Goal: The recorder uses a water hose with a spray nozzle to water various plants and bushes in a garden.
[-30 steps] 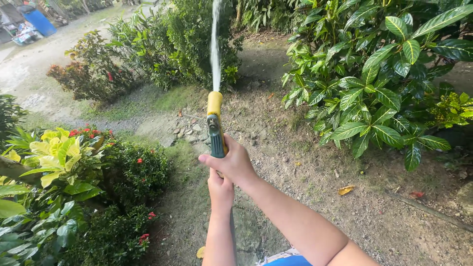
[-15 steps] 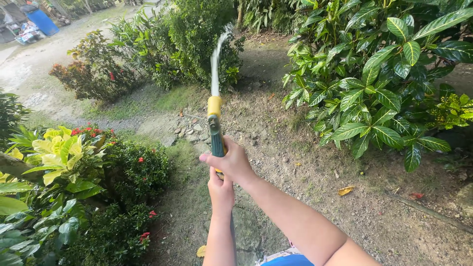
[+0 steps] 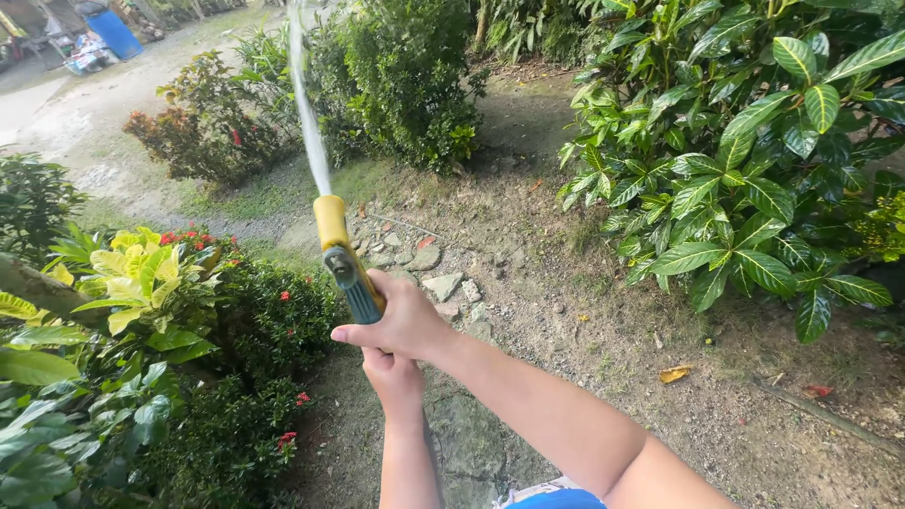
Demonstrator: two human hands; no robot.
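A hose spray nozzle point(image 3: 340, 253), yellow at the tip and dark green along the body, points up and away to the left. My right hand point(image 3: 401, 319) is wrapped around its handle. Just below it, my left hand point(image 3: 392, 381) grips the lower end of the same nozzle. A stream of water point(image 3: 305, 104) shoots from the tip toward the reddish shrubs point(image 3: 203, 132) at the upper left.
Bushes with red flowers point(image 3: 259, 325) and a yellow-leaved plant point(image 3: 132, 278) stand at the left. A large broad-leaved shrub point(image 3: 754, 160) fills the right. Stones point(image 3: 441, 281) lie on the bare dirt path. A blue barrel point(image 3: 115, 33) stands far back left.
Both hands swung the nozzle to the left. The water stream moved from the dark green bush in the middle toward the shrubs at the upper left.
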